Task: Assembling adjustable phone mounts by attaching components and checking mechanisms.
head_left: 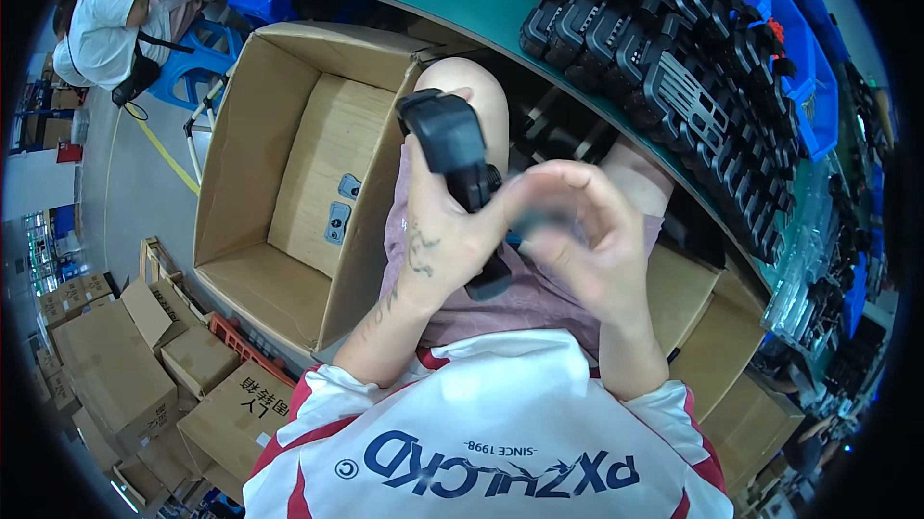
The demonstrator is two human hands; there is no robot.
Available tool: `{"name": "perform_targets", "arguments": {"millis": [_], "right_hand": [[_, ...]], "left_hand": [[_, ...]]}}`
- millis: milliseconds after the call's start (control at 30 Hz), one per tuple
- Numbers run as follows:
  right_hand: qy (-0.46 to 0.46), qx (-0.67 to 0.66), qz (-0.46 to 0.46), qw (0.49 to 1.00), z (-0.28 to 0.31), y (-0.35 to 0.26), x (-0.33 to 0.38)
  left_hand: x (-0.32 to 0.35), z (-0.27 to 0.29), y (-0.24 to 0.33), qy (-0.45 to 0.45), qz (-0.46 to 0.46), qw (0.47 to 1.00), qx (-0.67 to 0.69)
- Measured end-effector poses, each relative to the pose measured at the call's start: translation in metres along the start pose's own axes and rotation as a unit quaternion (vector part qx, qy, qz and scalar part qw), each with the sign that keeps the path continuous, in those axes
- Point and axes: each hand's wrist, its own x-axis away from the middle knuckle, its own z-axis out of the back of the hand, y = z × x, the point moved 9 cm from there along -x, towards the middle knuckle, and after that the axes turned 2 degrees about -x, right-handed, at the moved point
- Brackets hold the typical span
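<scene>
Your left hand is clamped on the black part, long axis upright; your right hand, fingers curled, touches its lower end.

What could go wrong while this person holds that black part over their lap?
The black plastic part is held in the left hand above the lap, so a slip might drop it into the open cardboard box. The right hand looks blurred, so a finger could get pinched.
</scene>
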Motion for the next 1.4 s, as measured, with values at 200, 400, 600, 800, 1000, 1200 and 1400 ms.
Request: {"name": "perform_targets", "arguments": {"millis": [200, 400, 600, 800, 1000, 1200, 1400], "right_hand": [[0.000, 0.146, -0.105, 0.984, -0.007, 0.013, 0.006], [0.037, 0.102, -0.174, 0.979, 0.015, 0.036, 0.003], [0.019, 0.198, -0.034, 0.979, 0.014, 0.009, -0.002], [-0.045, 0.309, 0.098, 0.945, -0.010, -0.010, -0.002], [-0.047, 0.343, 0.076, 0.935, -0.010, -0.022, 0.002], [-0.039, 0.285, 0.061, 0.956, -0.002, -0.013, 0.001], [0.015, 0.279, 0.107, 0.954, 0.001, -0.019, 0.006]], "left_hand": [[-0.005, 0.003, -0.009, -0.047, 0.017, 0.999, 0.012], [-0.004, -0.008, 0.007, -0.136, 0.035, 0.985, 0.096], [0.020, 0.017, -0.015, -0.032, 0.045, 0.982, 0.179], [0.026, -0.002, -0.046, -0.022, 0.111, 0.966, 0.231], [0.020, -0.013, -0.041, -0.031, 0.084, 0.936, 0.340], [0.021, -0.013, -0.040, -0.068, 0.050, 0.939, 0.335], [0.028, -0.010, -0.047, 0.010, 0.073, 0.943, 0.326]]}}
